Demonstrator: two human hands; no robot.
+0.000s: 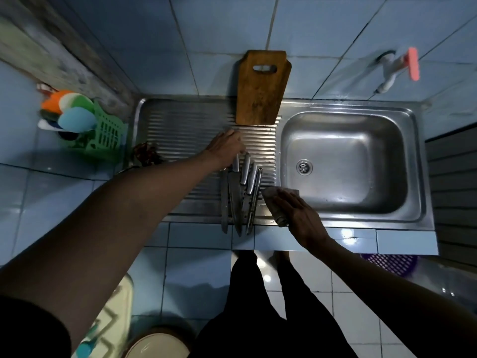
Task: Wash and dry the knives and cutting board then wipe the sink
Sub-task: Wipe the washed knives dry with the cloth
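Several steel knives (pixel 241 192) lie side by side on the ribbed drainboard (pixel 185 130), blades pointing over the counter's front edge. My left hand (pixel 225 148) reaches over their handles, fingers curled down at the handle of the leftmost ones; whether it grips one is hidden. My right hand (pixel 296 210) lies flat on a grey cloth (pixel 273 205) pressed on the sink rim just right of the knives. A wooden cutting board (pixel 260 91) leans upright against the tiled wall behind the drainboard. The steel sink basin (pixel 382 140) is to the right.
A tap with a pink handle (pixel 397 68) juts from the wall above the basin. A green rack of coloured plates (pixel 85 122) stands left of the drainboard, with a dark crumpled rag (pixel 147 153) at its corner. A purple basket (pixel 389 262) sits below the counter's right end.
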